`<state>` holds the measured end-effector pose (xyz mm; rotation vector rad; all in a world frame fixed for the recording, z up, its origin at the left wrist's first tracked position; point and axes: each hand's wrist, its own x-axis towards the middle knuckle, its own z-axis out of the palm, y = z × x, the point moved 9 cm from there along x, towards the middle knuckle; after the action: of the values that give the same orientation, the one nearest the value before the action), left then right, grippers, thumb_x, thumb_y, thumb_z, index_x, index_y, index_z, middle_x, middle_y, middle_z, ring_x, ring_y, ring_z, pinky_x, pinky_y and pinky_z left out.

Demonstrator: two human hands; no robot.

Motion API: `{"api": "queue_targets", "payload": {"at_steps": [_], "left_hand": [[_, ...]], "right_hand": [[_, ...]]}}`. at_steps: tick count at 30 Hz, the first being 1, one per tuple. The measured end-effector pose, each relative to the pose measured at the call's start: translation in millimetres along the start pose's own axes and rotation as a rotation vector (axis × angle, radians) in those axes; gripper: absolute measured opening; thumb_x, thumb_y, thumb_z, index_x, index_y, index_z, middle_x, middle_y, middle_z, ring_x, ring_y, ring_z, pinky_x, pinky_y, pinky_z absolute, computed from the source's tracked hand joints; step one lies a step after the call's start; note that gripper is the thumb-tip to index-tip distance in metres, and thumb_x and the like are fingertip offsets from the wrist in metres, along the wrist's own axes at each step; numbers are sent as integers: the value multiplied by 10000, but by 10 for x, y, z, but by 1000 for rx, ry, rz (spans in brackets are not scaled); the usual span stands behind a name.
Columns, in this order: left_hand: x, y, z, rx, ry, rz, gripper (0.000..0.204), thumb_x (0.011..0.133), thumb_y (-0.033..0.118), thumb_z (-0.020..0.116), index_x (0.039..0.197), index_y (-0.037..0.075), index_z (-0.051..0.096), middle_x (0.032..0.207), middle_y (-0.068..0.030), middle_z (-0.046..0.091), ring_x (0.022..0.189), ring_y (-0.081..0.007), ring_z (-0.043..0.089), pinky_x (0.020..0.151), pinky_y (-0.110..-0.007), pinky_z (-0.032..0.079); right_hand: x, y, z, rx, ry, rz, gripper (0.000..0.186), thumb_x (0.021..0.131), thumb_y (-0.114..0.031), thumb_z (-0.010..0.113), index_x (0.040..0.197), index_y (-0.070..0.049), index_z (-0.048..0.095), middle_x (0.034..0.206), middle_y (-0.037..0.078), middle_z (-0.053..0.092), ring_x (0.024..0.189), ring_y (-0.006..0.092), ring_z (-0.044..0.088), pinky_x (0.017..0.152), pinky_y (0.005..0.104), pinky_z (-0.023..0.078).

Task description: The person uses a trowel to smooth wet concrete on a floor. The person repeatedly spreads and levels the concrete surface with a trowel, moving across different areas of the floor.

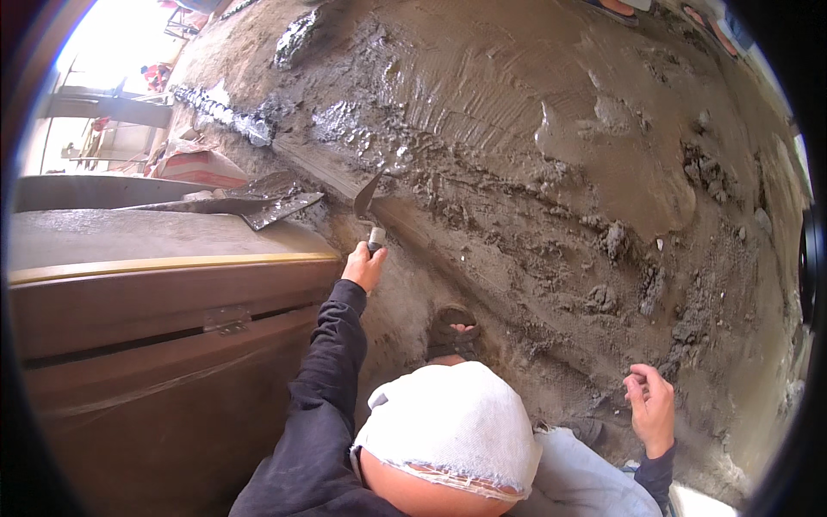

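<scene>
My left hand (363,270) grips the handle of a pointing trowel (366,200), its blade raised beside a long straight board or strip (306,165) lying in grey wet mortar (603,129). My right hand (650,401) hangs over the mortar at the lower right, fingers loosely bent and apart, holding nothing. A bent knee with white frayed cloth (444,414) fills the lower middle, and a sandalled foot (457,332) rests beside the mortar.
A brown panel with yellow edging and a hinge (155,310) borders the left. A mortar-smeared shovel (267,207) and a red-and-white sack (194,168) lie beyond it. Other people's feet (616,9) stand at the top right. A bright opening is at the upper left.
</scene>
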<state>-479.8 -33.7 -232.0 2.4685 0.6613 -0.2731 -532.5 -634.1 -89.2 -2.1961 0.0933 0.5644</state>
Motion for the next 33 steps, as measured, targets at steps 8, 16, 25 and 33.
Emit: {"api": "queue_targets", "payload": {"at_steps": [8, 16, 25, 33], "left_hand": [[-1194, 1226, 982, 67, -297, 240, 329, 909, 254, 576, 956, -35, 427, 776, -253, 592, 719, -432, 623, 646, -497, 489], [-1362, 1547, 779, -320, -215, 93, 376, 917, 190, 578, 1147, -42, 393, 796, -155, 619, 621, -246, 622, 585, -366, 506], [-1523, 1067, 1099, -395, -353, -27, 289, 982, 174, 504, 1169, -11, 384, 788, -62, 549, 557, -112, 526, 480, -275, 454], [-1932, 1619, 1646, -499, -798, 107, 403, 966, 187, 530, 1238, -19, 315, 811, -88, 552, 601, -151, 566, 521, -325, 467]], "right_hand": [[-13, -72, -101, 50, 26, -24, 246, 914, -166, 591, 1069, 24, 593, 829, 98, 654, 666, 146, 603, 579, 256, 474], [-149, 45, -251, 35, 72, -16, 241, 913, -164, 593, 1067, 22, 596, 828, 98, 659, 672, 148, 609, 586, 255, 475], [-245, 231, -222, 59, 66, -23, 224, 912, -158, 589, 1063, 7, 601, 828, 95, 662, 666, 157, 614, 585, 260, 476], [-257, 221, -278, 69, 82, -26, 231, 907, -166, 595, 1057, 9, 608, 815, 98, 667, 662, 155, 613, 586, 263, 476]]}}
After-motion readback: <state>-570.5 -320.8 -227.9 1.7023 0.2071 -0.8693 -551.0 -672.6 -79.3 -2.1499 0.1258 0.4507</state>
